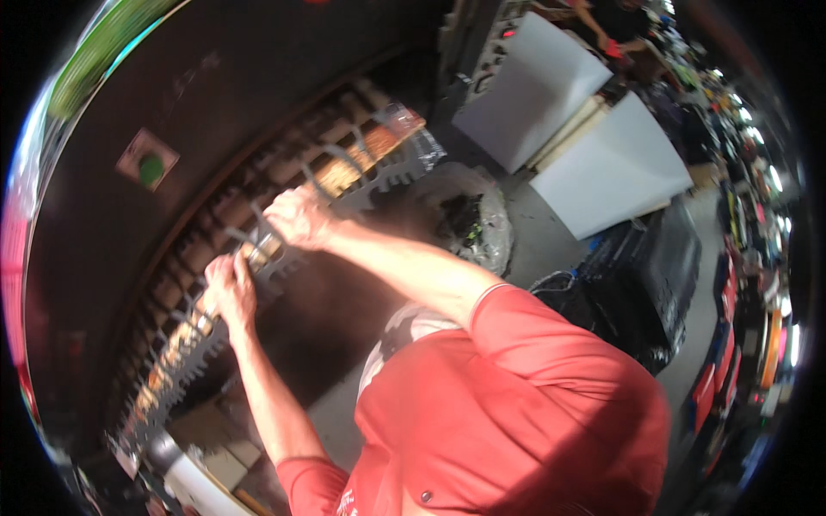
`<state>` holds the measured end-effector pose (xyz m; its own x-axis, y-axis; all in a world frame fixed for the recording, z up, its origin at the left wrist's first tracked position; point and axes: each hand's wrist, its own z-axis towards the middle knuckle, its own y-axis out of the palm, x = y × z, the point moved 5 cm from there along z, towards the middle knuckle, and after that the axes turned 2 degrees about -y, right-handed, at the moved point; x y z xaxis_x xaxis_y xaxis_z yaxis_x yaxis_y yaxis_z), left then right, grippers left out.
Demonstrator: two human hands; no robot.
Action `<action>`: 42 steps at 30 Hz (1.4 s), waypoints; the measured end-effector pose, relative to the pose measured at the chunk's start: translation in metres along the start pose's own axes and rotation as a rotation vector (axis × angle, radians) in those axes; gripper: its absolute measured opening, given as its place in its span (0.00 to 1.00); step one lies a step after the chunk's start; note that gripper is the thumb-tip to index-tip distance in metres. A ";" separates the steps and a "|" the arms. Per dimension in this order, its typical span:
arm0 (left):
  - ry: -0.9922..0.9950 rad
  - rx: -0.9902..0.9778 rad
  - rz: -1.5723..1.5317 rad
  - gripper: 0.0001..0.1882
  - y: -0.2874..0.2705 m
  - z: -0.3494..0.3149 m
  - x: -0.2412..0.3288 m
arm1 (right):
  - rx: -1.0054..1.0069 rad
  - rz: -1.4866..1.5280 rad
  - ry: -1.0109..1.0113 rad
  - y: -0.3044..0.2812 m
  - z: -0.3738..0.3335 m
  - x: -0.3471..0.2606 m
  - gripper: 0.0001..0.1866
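Dark flat panel [258, 77]; grey toothed strip [351, 203], curved hooks [347, 156]; left hand [232, 291], right hand [301, 220]: fingers curled, cannot tell on what.

The left fingers [218, 271] and right fingers [280, 206] meet a long toothed gray rack [196, 359] (partly in bright light).

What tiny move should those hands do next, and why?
Maybe slide the left hand a little farther left, away from the right hand: both seem close together near the middle of the long toothed rack, which stretches past them both ways.
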<state>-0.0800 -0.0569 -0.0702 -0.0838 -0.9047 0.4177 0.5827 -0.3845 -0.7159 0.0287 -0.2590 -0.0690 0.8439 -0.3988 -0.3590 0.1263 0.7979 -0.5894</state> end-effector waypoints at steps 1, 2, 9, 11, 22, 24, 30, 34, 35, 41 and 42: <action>-0.025 -0.001 -0.008 0.09 -0.002 0.000 0.003 | 0.050 0.035 -0.026 -0.005 0.001 -0.002 0.09; -0.015 0.016 -0.009 0.09 -0.005 0.000 0.009 | 0.044 0.037 -0.045 -0.007 0.003 -0.003 0.08; -0.075 -0.042 -0.012 0.06 -0.019 0.011 0.041 | -0.070 0.254 0.025 -0.029 0.014 -0.004 0.08; -0.077 -0.074 -0.021 0.05 -0.020 0.011 0.043 | -0.108 0.264 0.048 -0.031 0.011 -0.005 0.09; -0.179 -0.309 -0.136 0.06 -0.037 0.068 0.038 | -0.141 0.326 0.094 -0.062 0.082 0.047 0.05; -0.170 -0.222 -0.178 0.03 -0.027 0.103 0.036 | -0.152 0.203 0.074 -0.049 0.112 0.071 0.23; -0.199 -0.164 -0.503 0.27 0.073 0.188 0.029 | -0.314 0.130 0.103 0.021 0.136 0.095 0.39; -0.020 -0.080 -0.232 0.33 0.094 0.181 0.036 | -0.270 0.149 0.110 0.029 0.127 0.097 0.38; -0.072 -0.105 -0.256 0.33 0.096 0.179 0.034 | -0.281 0.169 0.127 0.029 0.126 0.098 0.37; -0.110 -0.196 -0.224 0.29 0.096 0.180 0.033 | -0.290 0.472 0.354 0.011 0.140 0.113 0.35; -0.068 -0.190 -0.169 0.29 0.096 0.181 0.036 | -0.280 0.750 0.581 0.006 0.141 0.126 0.33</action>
<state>0.1192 -0.0932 -0.0222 -0.1084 -0.8127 0.5725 0.4020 -0.5625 -0.7225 0.2093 -0.2402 -0.0155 0.2578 -0.0530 -0.9647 -0.5275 0.8289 -0.1865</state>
